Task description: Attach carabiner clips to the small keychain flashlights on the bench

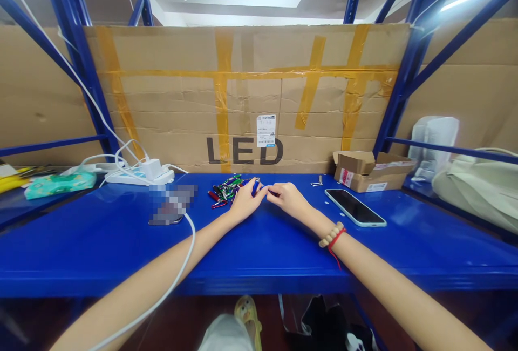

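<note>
My left hand is closed around a small blue cylinder with a shiny tip, held upright between thumb and fingers. Close beside it, my right hand has its fingers curled in a pinch. A small dark bit shows at those fingertips, too small to name. The two hands nearly meet at the fingertips. Just left of and behind my left hand lies a loose pile of small metallic cylinders in green, red, black and other colours, some with cord loops. My left hand partly hides this pile.
On the blue shelf, a phone and an open cardboard box sit right. A small strap lies behind. Left are a power strip, a tissue pack and a white cable crossing my left forearm. Cardboard stands behind.
</note>
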Demonstrator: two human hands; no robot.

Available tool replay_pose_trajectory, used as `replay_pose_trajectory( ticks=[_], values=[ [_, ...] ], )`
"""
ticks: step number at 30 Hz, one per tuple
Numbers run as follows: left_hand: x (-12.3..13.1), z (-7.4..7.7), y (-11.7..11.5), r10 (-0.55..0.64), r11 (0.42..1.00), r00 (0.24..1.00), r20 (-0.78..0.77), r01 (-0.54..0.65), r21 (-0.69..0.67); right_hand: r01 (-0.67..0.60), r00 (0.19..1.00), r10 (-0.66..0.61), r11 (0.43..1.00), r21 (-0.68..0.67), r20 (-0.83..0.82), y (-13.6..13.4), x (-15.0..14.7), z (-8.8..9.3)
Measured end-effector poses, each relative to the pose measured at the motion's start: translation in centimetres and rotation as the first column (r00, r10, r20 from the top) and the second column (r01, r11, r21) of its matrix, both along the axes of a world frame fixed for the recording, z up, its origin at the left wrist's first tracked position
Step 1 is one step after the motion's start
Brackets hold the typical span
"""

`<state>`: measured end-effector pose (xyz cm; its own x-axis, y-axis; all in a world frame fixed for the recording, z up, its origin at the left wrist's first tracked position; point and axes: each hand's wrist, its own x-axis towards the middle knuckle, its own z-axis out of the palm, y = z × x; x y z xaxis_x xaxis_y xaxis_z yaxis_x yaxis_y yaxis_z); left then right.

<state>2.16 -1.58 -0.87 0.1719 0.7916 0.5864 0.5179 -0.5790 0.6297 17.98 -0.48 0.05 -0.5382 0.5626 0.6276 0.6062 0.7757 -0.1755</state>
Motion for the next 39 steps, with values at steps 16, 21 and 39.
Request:
replay_pose_trajectory(
  ticks=[16, 21, 39],
  values=[
    [0.0, -0.3, 0.3, 0.001, 0.996, 0.998, -0.06, -0.006, -0.088, 0.023, 0.999, -0.016, 0.989, 0.145, -0.046, -0.3, 0.0, -0.1],
    [-0.2, 0.0, 0.3, 0.038, 0.994, 0.999, -0.015, -0.039, -0.1, -0.015, 1.0, 0.016, 0.999, 0.048, -0.027, -0.1, 0.2, 0.2],
    [-0.3, 0.1, -0.2, 0.241, 0.955, 0.901, -0.361, -0.287, -0.077, -0.379, 0.815, 0.022, 0.777, -0.503, -0.58, 1.1, 0.2, -0.3]
  ],
)
